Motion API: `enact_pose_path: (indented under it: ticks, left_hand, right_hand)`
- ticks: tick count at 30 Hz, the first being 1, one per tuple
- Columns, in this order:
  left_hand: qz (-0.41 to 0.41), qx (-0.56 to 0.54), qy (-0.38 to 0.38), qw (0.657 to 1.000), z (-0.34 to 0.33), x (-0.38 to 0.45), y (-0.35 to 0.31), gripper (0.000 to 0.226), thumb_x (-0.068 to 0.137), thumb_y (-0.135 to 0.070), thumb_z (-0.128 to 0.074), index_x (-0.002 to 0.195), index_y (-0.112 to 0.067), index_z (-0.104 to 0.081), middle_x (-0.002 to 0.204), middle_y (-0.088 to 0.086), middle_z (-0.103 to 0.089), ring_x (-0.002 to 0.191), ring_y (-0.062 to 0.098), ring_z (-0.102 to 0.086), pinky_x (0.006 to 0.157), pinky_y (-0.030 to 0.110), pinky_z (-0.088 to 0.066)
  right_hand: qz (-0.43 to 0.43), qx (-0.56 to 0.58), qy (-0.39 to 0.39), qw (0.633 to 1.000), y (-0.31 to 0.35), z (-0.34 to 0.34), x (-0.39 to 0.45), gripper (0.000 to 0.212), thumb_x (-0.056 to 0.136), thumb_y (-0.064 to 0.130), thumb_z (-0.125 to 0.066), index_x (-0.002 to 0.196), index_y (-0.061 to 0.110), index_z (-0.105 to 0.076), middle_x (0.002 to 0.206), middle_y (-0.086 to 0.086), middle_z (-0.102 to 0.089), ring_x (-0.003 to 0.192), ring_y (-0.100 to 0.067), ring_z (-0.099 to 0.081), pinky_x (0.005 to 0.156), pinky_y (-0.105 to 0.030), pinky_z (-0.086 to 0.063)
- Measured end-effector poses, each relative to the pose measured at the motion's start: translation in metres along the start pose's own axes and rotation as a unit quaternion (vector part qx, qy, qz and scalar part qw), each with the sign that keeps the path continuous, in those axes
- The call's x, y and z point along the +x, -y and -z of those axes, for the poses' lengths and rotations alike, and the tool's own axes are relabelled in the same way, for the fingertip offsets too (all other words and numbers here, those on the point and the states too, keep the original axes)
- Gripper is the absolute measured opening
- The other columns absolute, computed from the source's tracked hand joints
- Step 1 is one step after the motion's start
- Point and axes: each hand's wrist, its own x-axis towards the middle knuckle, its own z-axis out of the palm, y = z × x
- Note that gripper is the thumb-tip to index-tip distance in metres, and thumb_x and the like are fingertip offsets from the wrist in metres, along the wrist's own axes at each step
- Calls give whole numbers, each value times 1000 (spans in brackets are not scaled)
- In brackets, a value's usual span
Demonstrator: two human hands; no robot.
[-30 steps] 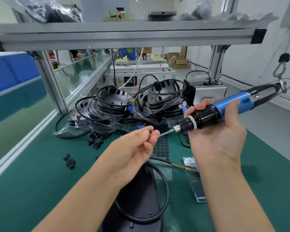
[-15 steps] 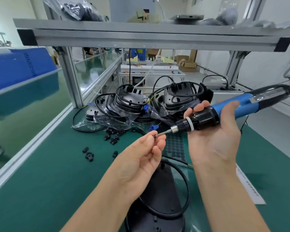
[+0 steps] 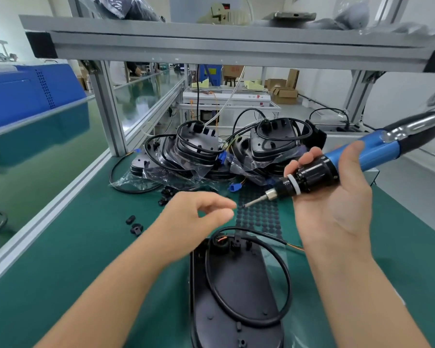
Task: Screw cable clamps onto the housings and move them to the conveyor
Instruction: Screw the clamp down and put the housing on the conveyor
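Bench (image 3: 60,247): green mat surface, bounded on the left by an aluminium rail (image 3: 48,217). An upright post (image 3: 109,109) stands at the far left corner. An overhead shelf beam (image 3: 224,46) crosses the full width above the work area.

Housing (image 3: 239,292): black, oval, lying flat at the near centre of the bench between the two forearms. A black cable (image 3: 285,280) loops over its top face. Its near end runs out of view.

Right hand (image 3: 337,204): wrapped around the black collar of a blue electric screwdriver (image 3: 349,159), held above the bench. The tool slants down to the left, bit tip (image 3: 246,204) just beside the left fingertips. Its far end is cropped at the right edge.

Left hand (image 3: 199,214): raised over the far end of the housing, thumb and forefinger curved toward each other with a small gap; nothing visible between them, motion-blurred.

Open room: bare mat to the left of the housing up to the rail, and to the right of the right forearm.

Obstructions, far side: stacked housings (image 3: 199,146) with coiled cables in clear plastic bags, spanning the bench behind both hands. Loose cable clamps (image 3: 136,228) lie left of the left hand, with a further cluster nearer the stack. A dotted sheet of dark pads (image 3: 261,217) lies under the bit.

Conveyor (image 3: 35,172): green belt beyond the left rail, carrying a blue bin (image 3: 30,96).
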Motion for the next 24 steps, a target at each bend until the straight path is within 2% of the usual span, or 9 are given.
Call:
enact_pose_path:
  ticks: [2,4,6,10,12,14,15,20,24]
  left_hand:
    - [-11,60,66,996,1,8,1,15,90,-23,-65,97,-30,-75,84,-19,-71,81,-14,-60,73,-1,-40]
    - [-13,96,116,988,-2,14,0,13,90,-19,-65,96,-22,-76,78,-20,-66,63,-17,-57,61,-2,-38]
    - [-12,113,158,981,-4,18,0,12,90,-19,-65,95,-19,-76,75,-19,-64,51,-17,-52,54,-1,-36]
    - [-23,124,183,975,-5,24,1,9,85,-24,-70,91,-21,-77,79,-11,-71,55,-14,-55,55,0,-37]
    - [-31,134,178,974,-6,25,4,7,84,-25,-71,88,-23,-77,83,-9,-71,66,-9,-59,60,5,-42]
    - [-31,129,156,979,-9,26,10,5,83,-25,-71,82,-24,-76,84,-10,-70,79,-3,-62,71,13,-48]
    - [-25,116,139,983,-12,25,13,6,83,-25,-71,80,-24,-76,82,-11,-70,80,-3,-62,72,12,-48]
    - [32,36,49,998,-25,16,32,10,80,-27,-72,70,-27,-74,74,-13,-70,71,-1,-64,69,15,-50]
    - [66,0,51,996,-26,18,36,9,77,-27,-73,68,-27,-74,71,-12,-72,65,1,-64,65,12,-50]
  right_hand:
    - [4,-14,9,1000,-2,4,5,56,87,36,-62,133,9,-44,81,-5,-59,65,-16,-59,66,-34,-52]
    - [3,-18,16,1000,-4,7,10,41,90,35,-61,122,14,-46,79,-4,-60,65,-16,-58,66,-34,-52]
    - [0,-19,25,1000,-5,10,13,36,91,35,-60,117,16,-45,78,-4,-59,65,-16,-58,65,-33,-52]
    - [-4,-42,54,998,-8,15,18,32,91,36,-58,113,17,-45,79,-3,-57,66,-15,-56,65,-32,-50]
    - [-9,-56,69,996,-9,16,19,34,90,36,-57,114,17,-43,80,-4,-57,66,-16,-55,64,-32,-50]
    - [-12,-69,85,994,-10,16,18,34,91,37,-55,115,16,-43,80,-3,-58,66,-16,-55,63,-32,-49]
    - [-12,-76,94,993,-10,17,17,32,92,37,-54,115,16,-44,79,-3,-58,66,-16,-55,63,-32,-50]
    - [7,-125,135,983,-12,21,11,28,91,35,-52,109,14,-48,74,-1,-59,63,-17,-55,57,-31,-49]
    - [38,-157,161,974,-17,15,7,23,90,34,-52,103,15,-50,73,-1,-59,60,-17,-54,55,-31,-48]
